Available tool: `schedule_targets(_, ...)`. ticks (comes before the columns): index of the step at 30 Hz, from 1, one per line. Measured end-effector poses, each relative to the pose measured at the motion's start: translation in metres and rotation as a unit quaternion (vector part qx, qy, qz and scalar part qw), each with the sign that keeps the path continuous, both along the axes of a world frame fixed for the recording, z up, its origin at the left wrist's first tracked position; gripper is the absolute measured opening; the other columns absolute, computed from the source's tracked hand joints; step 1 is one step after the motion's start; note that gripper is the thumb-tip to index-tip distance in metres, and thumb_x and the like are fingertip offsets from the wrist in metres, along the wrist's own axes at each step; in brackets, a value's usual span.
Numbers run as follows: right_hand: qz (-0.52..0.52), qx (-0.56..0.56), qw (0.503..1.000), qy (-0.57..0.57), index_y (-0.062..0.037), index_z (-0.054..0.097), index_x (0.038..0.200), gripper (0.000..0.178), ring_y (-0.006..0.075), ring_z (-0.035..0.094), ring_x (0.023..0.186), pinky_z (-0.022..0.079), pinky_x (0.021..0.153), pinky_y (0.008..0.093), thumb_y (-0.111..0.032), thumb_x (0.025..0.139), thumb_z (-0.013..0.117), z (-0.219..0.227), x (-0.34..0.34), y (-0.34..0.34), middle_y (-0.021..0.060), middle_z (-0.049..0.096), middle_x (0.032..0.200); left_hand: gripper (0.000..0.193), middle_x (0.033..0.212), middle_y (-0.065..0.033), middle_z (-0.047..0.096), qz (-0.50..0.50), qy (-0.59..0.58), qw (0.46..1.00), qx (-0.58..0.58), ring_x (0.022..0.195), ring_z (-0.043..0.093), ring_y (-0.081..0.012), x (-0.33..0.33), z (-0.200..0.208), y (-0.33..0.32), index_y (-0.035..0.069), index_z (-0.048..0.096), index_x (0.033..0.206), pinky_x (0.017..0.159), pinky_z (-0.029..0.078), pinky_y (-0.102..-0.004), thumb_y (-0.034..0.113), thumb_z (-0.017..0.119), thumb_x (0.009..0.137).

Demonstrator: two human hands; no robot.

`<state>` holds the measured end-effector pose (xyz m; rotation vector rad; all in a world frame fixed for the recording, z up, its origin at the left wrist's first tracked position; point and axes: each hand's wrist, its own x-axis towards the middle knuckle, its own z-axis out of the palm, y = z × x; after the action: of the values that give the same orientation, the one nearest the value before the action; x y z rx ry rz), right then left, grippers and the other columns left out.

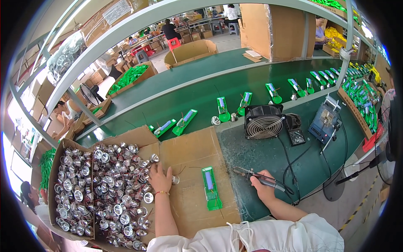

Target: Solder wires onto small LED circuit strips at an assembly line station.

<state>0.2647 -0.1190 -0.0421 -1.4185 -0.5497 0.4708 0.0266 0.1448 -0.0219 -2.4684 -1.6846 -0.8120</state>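
Note:
My left hand (159, 178) rests palm down on the cardboard sheet (191, 153), its fingers at the edge of a heap of small silver reflector cups (117, 189); one loose silver cup (175, 179) lies just right of it. I cannot see whether the fingers hold a cup. My right hand (262, 187) is closed around the handle of a soldering iron (252, 173), whose tip points left over the green mat. Between the hands lies a green flashlight half-shell (210, 188) with a blue battery in it.
A cardboard box (69, 193) full of silver cups stands at the left. Behind are a small black fan (263, 122), a soldering station (324, 122), and a green conveyor belt (201, 94) carrying several green shells. Other people work farther off.

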Motion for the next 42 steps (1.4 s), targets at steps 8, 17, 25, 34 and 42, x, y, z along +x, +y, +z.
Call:
schedule_targets(8,0.007,0.002,1.0,0.0,-0.0025,0.053,0.079,0.015,0.0071,0.054,0.061,0.043,0.055,0.0227,-0.009,0.077,0.067,0.005,-0.001,-0.001,0.0033,0.06,0.068,0.023,0.094,-0.0098,0.059,-0.07,-0.045,0.996,-0.037,0.088,0.055,-0.0278,0.005,0.006,-0.061,0.008,0.065,0.095,0.076,0.043,-0.0392,0.021,0.064,0.076)
schedule_targets(17,0.018,0.018,1.0,0.016,-0.0026,0.052,0.079,0.016,0.0078,0.055,0.061,0.044,0.056,0.0227,-0.009,0.078,0.066,0.005,-0.002,-0.005,0.0042,0.059,0.07,0.011,0.074,-0.0063,0.056,-0.224,0.066,0.972,-0.006,0.074,0.055,-0.027,-0.008,0.007,-0.099,0.011,0.062,0.079,0.066,0.041,-0.0397,0.018,0.066,0.072)
schedule_targets(25,0.008,0.021,1.0,0.0,-0.0014,0.053,0.08,0.015,0.0072,0.053,0.059,0.043,0.054,0.0216,-0.009,0.079,0.065,0.011,-0.002,-0.005,0.0033,0.058,0.068,0.013,0.08,-0.0036,0.065,-0.137,-0.438,0.766,-0.45,0.068,0.058,-0.0047,-0.006,0.032,-0.117,-0.001,0.066,0.088,0.057,0.045,-0.0193,0.011,0.063,0.082)
schedule_targets(34,0.066,-0.008,0.997,-0.029,-0.0014,0.054,0.08,0.016,0.007,0.053,0.059,0.043,0.055,0.0222,-0.01,0.077,0.067,0.024,-0.027,-0.025,0.0037,0.059,0.067,0.019,0.064,-0.0028,0.063,-0.074,-0.31,0.831,-0.456,0.056,0.054,-0.0055,0.0,0.021,-0.143,0.0,0.067,0.083,0.051,0.043,-0.0215,0.019,0.066,0.081)
schedule_targets(42,0.139,-0.032,0.98,-0.138,-0.0001,0.05,0.08,0.018,0.0089,0.053,0.06,0.043,0.054,0.0229,-0.009,0.078,0.065,0.033,-0.038,-0.024,0.006,0.056,0.07,0.02,0.072,-0.0109,0.067,-0.104,-0.31,0.849,-0.414,0.066,0.064,-0.0123,0.012,0.021,-0.146,-0.002,0.067,0.082,0.059,0.048,-0.0252,0.018,0.064,0.081)
